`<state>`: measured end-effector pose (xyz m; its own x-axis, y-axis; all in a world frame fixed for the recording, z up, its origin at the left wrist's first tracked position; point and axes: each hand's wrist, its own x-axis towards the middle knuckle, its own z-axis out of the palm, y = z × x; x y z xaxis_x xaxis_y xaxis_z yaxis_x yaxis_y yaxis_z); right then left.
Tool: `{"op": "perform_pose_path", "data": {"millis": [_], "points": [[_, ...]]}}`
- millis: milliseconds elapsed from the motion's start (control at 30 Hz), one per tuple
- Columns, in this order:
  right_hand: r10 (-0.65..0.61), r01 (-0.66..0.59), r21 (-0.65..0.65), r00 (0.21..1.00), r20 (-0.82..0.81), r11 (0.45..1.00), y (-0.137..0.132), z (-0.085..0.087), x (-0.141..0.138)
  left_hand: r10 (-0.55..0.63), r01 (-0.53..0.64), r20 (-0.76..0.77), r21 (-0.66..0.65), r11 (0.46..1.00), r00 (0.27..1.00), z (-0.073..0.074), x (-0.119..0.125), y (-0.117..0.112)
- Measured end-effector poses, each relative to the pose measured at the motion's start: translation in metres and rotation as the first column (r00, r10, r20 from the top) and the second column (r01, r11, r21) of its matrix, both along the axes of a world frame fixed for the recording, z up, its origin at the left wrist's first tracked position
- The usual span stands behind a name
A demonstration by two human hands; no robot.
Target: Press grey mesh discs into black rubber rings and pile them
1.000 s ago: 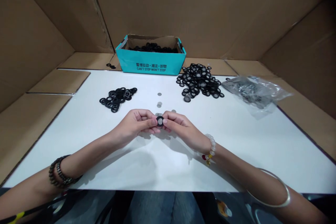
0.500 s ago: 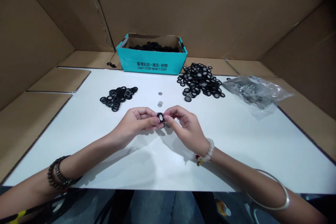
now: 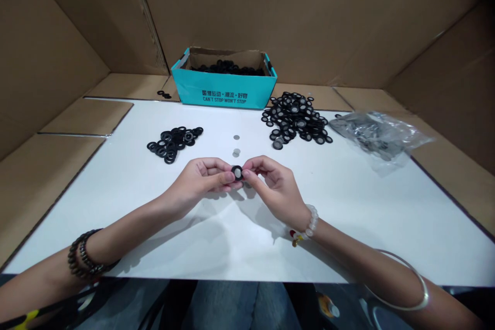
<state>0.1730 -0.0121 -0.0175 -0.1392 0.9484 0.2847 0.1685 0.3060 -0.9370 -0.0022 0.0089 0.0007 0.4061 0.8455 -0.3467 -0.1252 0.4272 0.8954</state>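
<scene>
Between my two hands is a black rubber ring [image 3: 237,173] with a grey disc filling its middle, held up just above the white table. My left hand [image 3: 209,178] pinches its left side between thumb and fingers. On the opposite edge, my right hand [image 3: 268,179] grips it with thumb and forefinger. A few thin grey discs [image 3: 236,153] lie on the table just beyond my fingertips. Part of another disc [image 3: 247,185] shows beneath my hands. To the left is a small pile of black rings [image 3: 174,143].
A turquoise box [image 3: 228,89] holding many black rings stands at the back. Right of it lies a large heap of rings with grey discs [image 3: 296,118]. A clear plastic bag [image 3: 381,136] of grey pieces rests farther right. Cardboard walls [image 3: 301,20] enclose the table.
The black ring has turned to face me more, so its grey disc shows rounder and fuller. Both hands keep nearly the same place and grip.
</scene>
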Motion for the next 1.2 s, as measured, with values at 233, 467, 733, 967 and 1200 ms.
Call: {"op": "perform_pose_path", "data": {"millis": [233,467,733,967,1200], "points": [[-0.037,0.021,0.165,0.994,0.099,0.986,-0.005,0.002,-0.004,0.033,-0.031,-0.027,0.065,0.997,0.999,0.0,0.0,0.0],[0.005,-0.035,0.201,0.989,0.146,0.979,-0.006,-0.002,-0.005,0.058,-0.039,-0.105,0.171,0.984,0.993,0.008,0.005,-0.003],[-0.085,-0.085,0.517,0.951,0.296,0.852,-0.009,-0.002,-0.005,0.063,-0.03,-0.134,0.234,0.972,0.989,0.004,0.005,-0.004],[-0.071,-0.015,0.309,0.961,0.266,0.951,-0.004,0.001,-0.002,0.087,-0.047,-0.136,0.27,0.962,0.987,0.001,0.002,0.0],[-0.024,-0.21,0.476,0.898,0.44,0.854,0.003,0.002,0.004,0.003,0.009,-0.077,0.156,0.988,0.997,-0.002,0.001,-0.001]]}}
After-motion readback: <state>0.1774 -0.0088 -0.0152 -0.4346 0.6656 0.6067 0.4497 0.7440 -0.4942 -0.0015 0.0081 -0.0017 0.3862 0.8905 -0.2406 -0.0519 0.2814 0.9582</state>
